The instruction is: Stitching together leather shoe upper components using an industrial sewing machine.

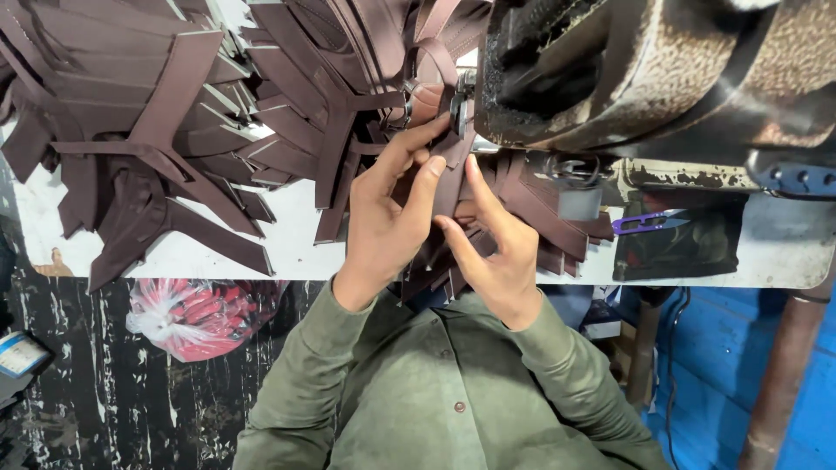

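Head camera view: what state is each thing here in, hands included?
Left hand: fingers pressed flat on the brown strap.
Right hand: forefinger up, pinching the strap's edge.
Brown strap: held under the machine's needle area.
Sewing machine: worn, paint flaked, head above the strap.
Cut brown pieces: piled loose on the white table.
Purple snips: lying flat, unused.
Red bag: knotted shut below the table.

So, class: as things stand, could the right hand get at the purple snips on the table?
Probably yes. The purple snips lie uncovered on the table, to the side of the right hand, with nothing between them; but that hand is pressing a brown strap and must let go first.
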